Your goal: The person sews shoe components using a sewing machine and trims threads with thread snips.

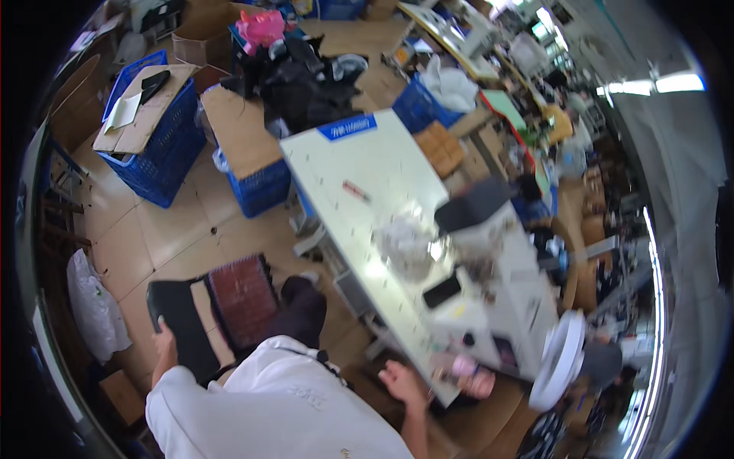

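At the lower left, my left hand (164, 340) is closed on the outer edge of a black chair seat (180, 314). A dark red-brown mat (241, 300) lies beside the black part, with a beige strip between them. My right hand (403, 382) hangs by the near end of a white sewing table (336, 195), fingers apart and nothing seen in them. Close to that hand, a pink bottle or cup (474, 376) stands at the table's corner. Further up the table are a black phone (442, 291), a clear plastic bag (405, 245) and a small red tool (356, 191).
Blue crates (164, 172) topped with cardboard stand on the tiled floor at the left. Dark cloth (310, 84) is heaped behind the table. A dark sewing machine head (474, 205) and a white ring-shaped lamp (560, 359) are at the right. A white bag (95, 306) sits far left.
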The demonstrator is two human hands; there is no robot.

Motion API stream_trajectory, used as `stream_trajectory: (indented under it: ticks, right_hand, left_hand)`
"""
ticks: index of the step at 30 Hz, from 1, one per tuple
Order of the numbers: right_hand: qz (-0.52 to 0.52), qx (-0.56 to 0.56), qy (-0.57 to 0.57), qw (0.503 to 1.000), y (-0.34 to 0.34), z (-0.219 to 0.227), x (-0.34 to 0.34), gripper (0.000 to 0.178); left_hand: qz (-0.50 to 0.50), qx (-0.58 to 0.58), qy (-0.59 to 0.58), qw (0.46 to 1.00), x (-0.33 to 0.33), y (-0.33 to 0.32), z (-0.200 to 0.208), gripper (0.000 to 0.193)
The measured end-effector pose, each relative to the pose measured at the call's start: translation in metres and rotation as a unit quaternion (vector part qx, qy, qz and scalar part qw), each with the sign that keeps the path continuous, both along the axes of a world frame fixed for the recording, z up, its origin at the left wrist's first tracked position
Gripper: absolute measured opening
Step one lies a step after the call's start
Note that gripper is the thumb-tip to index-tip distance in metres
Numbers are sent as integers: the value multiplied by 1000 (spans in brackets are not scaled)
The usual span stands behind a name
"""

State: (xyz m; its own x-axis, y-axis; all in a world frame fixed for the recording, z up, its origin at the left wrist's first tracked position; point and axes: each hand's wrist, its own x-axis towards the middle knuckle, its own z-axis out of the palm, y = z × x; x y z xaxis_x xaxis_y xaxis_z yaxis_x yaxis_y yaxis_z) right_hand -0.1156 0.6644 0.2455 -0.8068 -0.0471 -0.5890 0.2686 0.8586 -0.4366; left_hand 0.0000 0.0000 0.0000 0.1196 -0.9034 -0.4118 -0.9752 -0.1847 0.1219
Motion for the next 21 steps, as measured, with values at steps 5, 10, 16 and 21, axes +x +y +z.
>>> stream_trajectory:
  ticks: [5,10,16,21]
  right_hand:
    - [89,92,-16,992,4,-25,-106,45]
    - [-130,-185,17,974,-18,-18,-192,40]
    - [-83,-186,17,979,4,-42,-234,39]
    - [-58,-219,105,968,-26,-43,-271,30]
  left_hand:
    - [21,-27,-72,997,-12,59,7,80]
    - [-162,53,-152,974,-76,69,4,74]
    - [-461,201,-199,841,-162,86,-54,66]
    - [-666,277,-214,659,-231,71,-135,59]
